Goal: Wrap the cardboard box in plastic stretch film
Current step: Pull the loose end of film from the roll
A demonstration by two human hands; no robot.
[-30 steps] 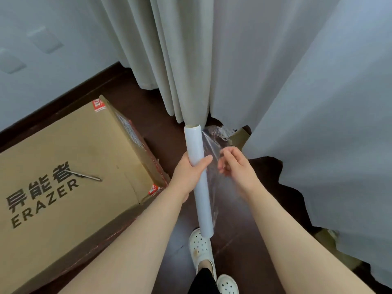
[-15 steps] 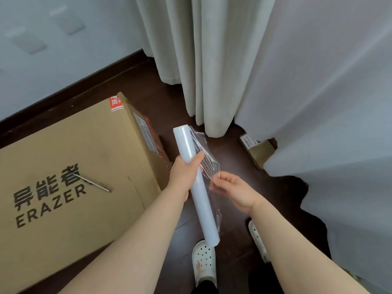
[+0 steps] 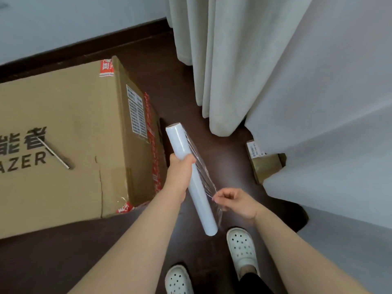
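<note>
Person held film roll beside unwrapped box, center frame.
Curtains [image 3: 275,71] filled the top and right. The cardboard box [image 3: 63,124] lay flat on the dark floor at left. The stretch film roll [image 3: 200,200] was tilted at center, apart from the box, with the left hand [image 3: 180,172] wrapped round its middle. The right hand [image 3: 235,201] pinched the loose film edge [image 3: 204,179] just right of the roll. White shoes [image 3: 240,245] were at bottom, and a thin metal rod [image 3: 56,154] lay on the box top.

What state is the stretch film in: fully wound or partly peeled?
Partly peeled: a crinkled clear flap stands off the roll, pinched by the right hand while the left hand grips the roll.
</note>
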